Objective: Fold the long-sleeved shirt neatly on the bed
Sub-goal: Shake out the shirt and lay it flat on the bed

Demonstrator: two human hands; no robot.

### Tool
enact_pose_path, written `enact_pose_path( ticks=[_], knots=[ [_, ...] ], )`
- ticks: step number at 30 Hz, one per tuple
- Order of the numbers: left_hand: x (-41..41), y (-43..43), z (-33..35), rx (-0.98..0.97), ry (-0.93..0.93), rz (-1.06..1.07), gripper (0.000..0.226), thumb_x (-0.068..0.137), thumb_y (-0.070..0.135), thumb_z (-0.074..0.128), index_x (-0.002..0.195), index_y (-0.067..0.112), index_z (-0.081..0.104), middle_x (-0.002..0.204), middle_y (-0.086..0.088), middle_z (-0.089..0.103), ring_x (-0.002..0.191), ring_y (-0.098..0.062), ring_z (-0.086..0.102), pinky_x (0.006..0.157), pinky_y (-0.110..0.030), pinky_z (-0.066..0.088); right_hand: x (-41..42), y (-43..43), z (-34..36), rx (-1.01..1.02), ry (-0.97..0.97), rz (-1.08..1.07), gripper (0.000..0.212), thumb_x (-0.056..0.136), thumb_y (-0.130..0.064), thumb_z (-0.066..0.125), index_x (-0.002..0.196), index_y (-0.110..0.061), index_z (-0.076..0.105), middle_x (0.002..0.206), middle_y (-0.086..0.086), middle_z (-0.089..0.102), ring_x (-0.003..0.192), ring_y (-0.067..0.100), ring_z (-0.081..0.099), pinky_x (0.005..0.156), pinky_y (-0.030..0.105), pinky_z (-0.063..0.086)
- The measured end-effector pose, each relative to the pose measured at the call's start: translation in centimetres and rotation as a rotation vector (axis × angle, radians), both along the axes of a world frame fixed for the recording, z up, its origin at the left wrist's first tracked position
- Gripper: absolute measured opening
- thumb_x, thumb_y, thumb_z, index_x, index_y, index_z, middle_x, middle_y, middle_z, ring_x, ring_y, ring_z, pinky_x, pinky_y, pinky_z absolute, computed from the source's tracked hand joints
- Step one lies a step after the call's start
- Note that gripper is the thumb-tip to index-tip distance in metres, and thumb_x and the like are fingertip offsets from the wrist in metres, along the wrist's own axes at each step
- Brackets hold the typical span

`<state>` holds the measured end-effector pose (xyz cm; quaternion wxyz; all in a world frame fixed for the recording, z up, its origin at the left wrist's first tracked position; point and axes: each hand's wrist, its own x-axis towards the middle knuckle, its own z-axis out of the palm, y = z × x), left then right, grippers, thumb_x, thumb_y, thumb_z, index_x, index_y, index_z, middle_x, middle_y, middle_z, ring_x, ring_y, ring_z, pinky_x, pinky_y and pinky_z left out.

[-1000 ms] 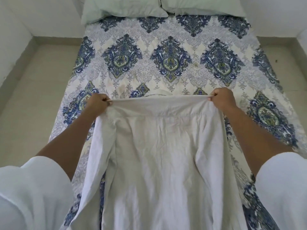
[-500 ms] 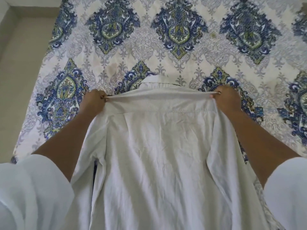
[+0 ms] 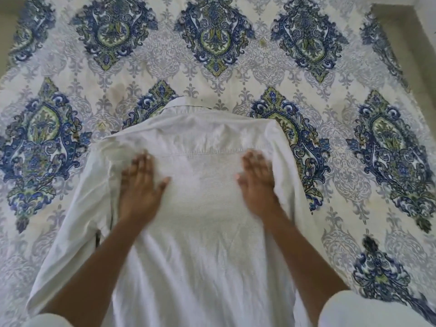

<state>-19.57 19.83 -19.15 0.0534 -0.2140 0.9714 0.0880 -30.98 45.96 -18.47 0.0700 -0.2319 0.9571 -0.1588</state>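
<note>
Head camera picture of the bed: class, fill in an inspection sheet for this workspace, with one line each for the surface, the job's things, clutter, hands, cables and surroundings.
Surface: bed cover, pale with blue and green patterns, spread flat.
Job's things: white shirt lies back up on the cover, with its collar at the far end. It is not yet folded, and a sleeve lies along its left side.
Clutter: nothing seen.
Hands: left hand and right hand both rest flat on the shirt's upper back with fingers straight, holding nothing. Both are slightly blurred.
Cables: nothing seen.
Surroundings: bare floor shows at the top right, past the bed's edge.
</note>
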Motion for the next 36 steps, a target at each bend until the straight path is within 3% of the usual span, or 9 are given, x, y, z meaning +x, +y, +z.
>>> enact_pose_path(
  ticks=[3, 9, 12, 17, 19, 22, 29, 32, 36],
  knots=[
    [0.1, -2.1, 0.6, -0.068, -0.023, 0.013, 0.077, 0.09, 0.058, 0.005, 0.15, 0.011, 0.012, 0.158, -0.008, 0.009, 0.146, -0.023, 0.006, 0.115, -0.031, -0.011, -3.5, 3.1, -0.2, 0.043, 0.079, -0.036, 0.055, 0.095, -0.038, 0.02, 0.146, -0.017, 0.028, 0.156, 0.01, 0.015, 0.145, 0.02, 0.003, 0.113, 0.021, -0.019],
    [3.8, 9.6, 2.0, 0.096, -0.026, -0.211, 0.07, 0.094, 0.049, 0.018, 0.147, 0.003, 0.018, 0.155, -0.011, 0.017, 0.143, -0.023, 0.016, 0.115, -0.039, 0.007, 7.7, -2.0, 0.3, 0.041, 0.045, -0.031, 0.056, 0.089, -0.032, 0.035, 0.138, -0.006, 0.034, 0.145, 0.021, 0.039, 0.135, 0.035, 0.038, 0.113, 0.046, 0.025],
    [8.2, 11.5, 1.6, 0.098, -0.074, -0.178, 0.069, 0.095, 0.053, 0.013, 0.149, 0.01, 0.015, 0.157, -0.006, 0.012, 0.145, -0.018, 0.01, 0.117, -0.038, 0.009, 13.8, 0.8, 0.4, -0.002, -0.037, 0.06, 0.054, 0.093, -0.03, 0.039, 0.142, -0.007, 0.036, 0.15, 0.013, 0.034, 0.141, 0.025, 0.03, 0.115, 0.039, 0.021],
    [14.2, 6.6, 2.9, 0.026, -0.122, 0.161, 0.074, 0.093, 0.051, 0.018, 0.146, 0.0, 0.021, 0.154, -0.016, 0.022, 0.143, -0.028, 0.019, 0.115, -0.045, 0.018, 12.9, 8.5, 1.2, 0.067, -0.059, -0.25, 0.06, 0.1, -0.042, 0.018, 0.145, -0.005, 0.029, 0.152, 0.013, 0.03, 0.139, 0.024, 0.034, 0.114, 0.028, 0.028],
    [14.5, 9.2, 3.4, 0.079, -0.128, 0.061, 0.072, 0.09, 0.044, 0.023, 0.143, -0.005, 0.025, 0.151, -0.021, 0.026, 0.141, -0.032, 0.024, 0.113, -0.044, 0.015, 14.8, 6.4, 2.0, 0.039, -0.032, -0.271, 0.058, 0.098, -0.04, 0.025, 0.142, -0.003, 0.033, 0.148, 0.019, 0.036, 0.133, 0.032, 0.041, 0.109, 0.039, 0.033],
    [14.4, 14.7, 2.5, 0.12, -0.111, -0.202, 0.066, 0.093, 0.042, 0.027, 0.146, 0.003, 0.019, 0.154, -0.009, 0.02, 0.142, -0.02, 0.014, 0.115, -0.035, 0.005, 19.4, 4.1, 1.3, -0.006, -0.044, -0.1, 0.058, 0.093, -0.033, 0.035, 0.144, -0.005, 0.029, 0.151, 0.018, 0.029, 0.141, 0.029, 0.027, 0.115, 0.04, 0.018],
    [17.6, 16.6, 3.8, 0.112, -0.136, 0.048, 0.077, 0.089, 0.052, 0.01, 0.147, 0.003, 0.015, 0.156, -0.013, 0.013, 0.145, -0.026, 0.012, 0.117, -0.041, 0.009, 20.0, 11.8, 2.3, -0.229, -0.204, -0.427, 0.055, 0.096, -0.03, 0.032, 0.141, 0.001, 0.034, 0.148, 0.018, 0.036, 0.138, 0.03, 0.034, 0.114, 0.029, 0.018],
    [17.1, 22.1, 5.2, 0.193, -0.155, -0.294, 0.064, 0.089, 0.039, 0.027, 0.139, 0.0, 0.038, 0.146, -0.016, 0.039, 0.134, -0.031, 0.04, 0.11, -0.044, 0.032, 20.4, 13.4, 3.5, -0.242, -0.204, -0.533, 0.04, 0.094, -0.005, 0.044, 0.134, 0.001, 0.045, 0.145, 0.017, 0.04, 0.137, 0.032, 0.032, 0.115, 0.032, 0.02],
    [16.8, 28.1, 5.0, 0.22, -0.197, -0.53, 0.058, 0.093, 0.038, 0.025, 0.142, 0.009, 0.037, 0.15, -0.006, 0.035, 0.137, -0.025, 0.036, 0.112, -0.042, 0.03, 20.5, 15.6, 4.7, -0.038, -0.289, -0.583, 0.047, 0.086, -0.014, 0.059, 0.131, -0.005, 0.045, 0.138, 0.016, 0.044, 0.13, 0.032, 0.037, 0.105, 0.038, 0.032]
  ],
)
